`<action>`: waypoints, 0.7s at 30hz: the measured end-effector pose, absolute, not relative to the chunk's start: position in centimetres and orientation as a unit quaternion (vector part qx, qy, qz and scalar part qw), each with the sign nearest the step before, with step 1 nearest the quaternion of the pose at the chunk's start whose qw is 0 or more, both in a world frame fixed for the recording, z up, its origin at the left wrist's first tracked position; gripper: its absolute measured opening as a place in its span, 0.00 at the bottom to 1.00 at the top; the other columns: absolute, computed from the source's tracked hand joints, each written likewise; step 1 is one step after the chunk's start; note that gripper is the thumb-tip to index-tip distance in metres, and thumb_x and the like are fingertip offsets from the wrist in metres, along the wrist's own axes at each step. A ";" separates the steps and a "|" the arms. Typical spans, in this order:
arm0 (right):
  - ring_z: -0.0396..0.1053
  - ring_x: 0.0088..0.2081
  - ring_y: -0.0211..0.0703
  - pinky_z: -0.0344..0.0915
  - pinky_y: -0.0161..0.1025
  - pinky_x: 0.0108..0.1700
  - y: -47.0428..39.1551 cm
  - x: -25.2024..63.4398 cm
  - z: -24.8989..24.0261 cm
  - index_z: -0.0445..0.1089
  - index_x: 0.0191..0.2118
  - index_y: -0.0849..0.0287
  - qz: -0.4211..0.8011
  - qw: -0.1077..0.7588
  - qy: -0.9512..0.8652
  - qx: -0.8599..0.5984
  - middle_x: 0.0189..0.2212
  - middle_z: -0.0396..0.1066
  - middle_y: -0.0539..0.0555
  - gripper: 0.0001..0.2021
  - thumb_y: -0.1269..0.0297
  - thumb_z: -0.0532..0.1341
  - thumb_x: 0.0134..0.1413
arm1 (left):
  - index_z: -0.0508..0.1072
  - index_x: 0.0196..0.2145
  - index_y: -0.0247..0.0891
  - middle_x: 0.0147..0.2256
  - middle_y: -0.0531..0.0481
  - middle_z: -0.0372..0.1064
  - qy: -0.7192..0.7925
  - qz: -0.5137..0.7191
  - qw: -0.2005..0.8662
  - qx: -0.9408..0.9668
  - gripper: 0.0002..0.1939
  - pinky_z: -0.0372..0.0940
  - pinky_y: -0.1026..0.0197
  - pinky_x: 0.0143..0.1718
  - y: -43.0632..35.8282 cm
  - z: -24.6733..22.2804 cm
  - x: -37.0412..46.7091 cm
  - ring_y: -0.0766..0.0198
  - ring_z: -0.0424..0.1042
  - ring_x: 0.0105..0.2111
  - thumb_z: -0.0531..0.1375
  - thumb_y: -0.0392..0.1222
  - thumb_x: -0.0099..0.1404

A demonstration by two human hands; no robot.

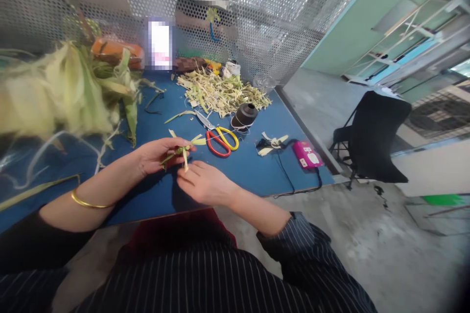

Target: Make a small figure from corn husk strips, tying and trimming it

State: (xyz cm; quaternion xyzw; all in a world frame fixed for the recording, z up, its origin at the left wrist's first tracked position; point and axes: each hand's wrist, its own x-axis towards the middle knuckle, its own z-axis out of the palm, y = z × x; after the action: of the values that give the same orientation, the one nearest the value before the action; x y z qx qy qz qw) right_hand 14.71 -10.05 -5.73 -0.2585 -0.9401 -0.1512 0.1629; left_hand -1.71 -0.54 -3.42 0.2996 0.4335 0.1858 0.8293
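My left hand (156,152) pinches a small knotted piece of corn husk strips (180,149), whose pale ends stick out several ways. Close beside it, my right hand (205,182) has its fingers closed at a strip that hangs from the same piece. Just beyond lie scissors (222,143) with one red and one yellow handle, blades slightly apart. Behind the handles a dark cone of thread (244,117) stands on the blue table (253,176). A fine thread runs from near the cone towards the husk piece.
Whole corn husks (73,93) are heaped at left. A pile of cut husk strips (220,90) lies at the back against a perforated metal panel (264,24). To the right are another small husk piece (273,143) and a magenta box (307,154) with a black cable. A black chair (374,137) stands beyond.
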 end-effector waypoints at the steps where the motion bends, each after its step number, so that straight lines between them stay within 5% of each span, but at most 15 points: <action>1: 0.65 0.39 0.42 0.61 0.41 0.45 -10.1 15.2 -5.7 0.69 0.37 0.62 -0.131 0.185 -0.926 -0.301 0.37 0.70 0.56 0.11 0.69 0.49 0.63 | 0.77 0.27 0.30 0.25 0.45 0.75 0.447 0.207 0.816 0.301 0.04 0.72 0.71 0.25 -0.5 -3.4 -1.7 0.68 0.72 0.21 0.61 0.30 0.56; 4: 0.65 0.41 0.44 0.62 0.40 0.45 -9.6 17.6 -5.3 0.68 0.40 0.61 -0.085 0.226 -0.840 -0.486 0.40 0.69 0.58 0.10 0.67 0.50 0.62 | 0.76 0.27 0.29 0.28 0.43 0.76 0.480 0.238 0.787 0.305 0.02 0.73 0.69 0.26 -0.2 -3.4 -1.7 0.65 0.74 0.23 0.62 0.30 0.54; 7: 0.66 0.41 0.49 0.63 0.42 0.42 -7.8 20.0 -4.9 0.66 0.42 0.65 -0.078 0.149 -0.743 -0.648 0.40 0.67 0.62 0.10 0.66 0.53 0.59 | 0.76 0.28 0.29 0.30 0.43 0.76 0.485 0.249 0.779 0.310 0.03 0.74 0.69 0.27 0.0 -3.5 -1.9 0.64 0.75 0.25 0.64 0.31 0.52; 15: 0.70 0.38 0.52 0.63 0.41 0.38 -5.6 21.3 -3.1 0.62 0.48 0.69 0.007 -0.046 -0.729 -0.683 0.38 0.70 0.66 0.18 0.73 0.56 0.49 | 0.75 0.28 0.29 0.29 0.43 0.75 0.485 0.285 0.767 0.309 0.03 0.74 0.68 0.27 0.5 -3.5 -2.2 0.65 0.75 0.24 0.64 0.31 0.52; 21: 0.68 0.31 0.41 0.61 0.36 0.31 -9.0 25.2 -1.2 0.50 0.62 0.57 0.282 0.063 -0.657 -0.697 0.35 0.70 0.54 0.36 0.71 0.60 0.45 | 0.75 0.28 0.29 0.29 0.43 0.75 0.480 0.301 0.764 0.307 0.03 0.73 0.69 0.25 0.5 -3.7 -2.1 0.65 0.75 0.24 0.62 0.31 0.52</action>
State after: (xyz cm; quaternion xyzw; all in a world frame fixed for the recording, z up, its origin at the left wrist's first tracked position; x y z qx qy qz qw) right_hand 25.20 -8.96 -1.22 -0.6966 -0.6567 0.2821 0.0627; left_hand -2.06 0.47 -3.67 0.3074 0.4799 0.3012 0.7645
